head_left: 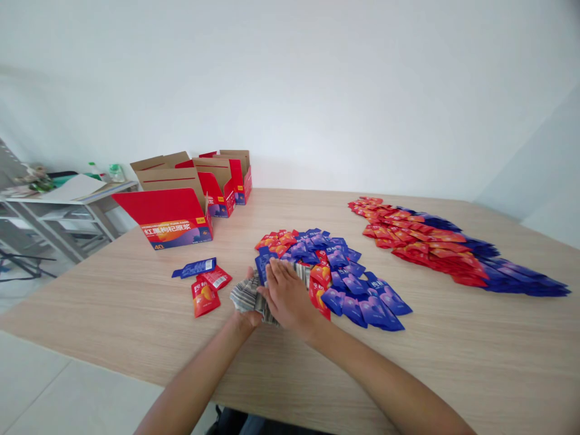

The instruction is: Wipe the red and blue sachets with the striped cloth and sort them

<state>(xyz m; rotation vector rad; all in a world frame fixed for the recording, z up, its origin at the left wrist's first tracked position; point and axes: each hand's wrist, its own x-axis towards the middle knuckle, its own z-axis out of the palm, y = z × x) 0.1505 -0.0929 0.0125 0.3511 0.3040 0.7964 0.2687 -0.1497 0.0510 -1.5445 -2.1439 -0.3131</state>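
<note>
A grey striped cloth (244,295) is bunched between my two hands. My left hand (247,319) is closed on it from below and the left. My right hand (290,296) presses on it from above, fingers extended side by side, and more of the cloth shows past them. A blue sachet (264,261) pokes up between the hands; its lower part is hidden. Just beyond lies a loose pile of blue sachets (351,284) and red sachets (319,277). To the left rest two red sachets (205,297) and a flat blue sachet (197,267).
Open red cardboard boxes (174,220) stand along the table's left back edge. A long overlapping row of red and blue sachets (435,251) spreads across the right side. A white wall backs the wooden table (113,302). A grey side desk (67,196) stands at far left.
</note>
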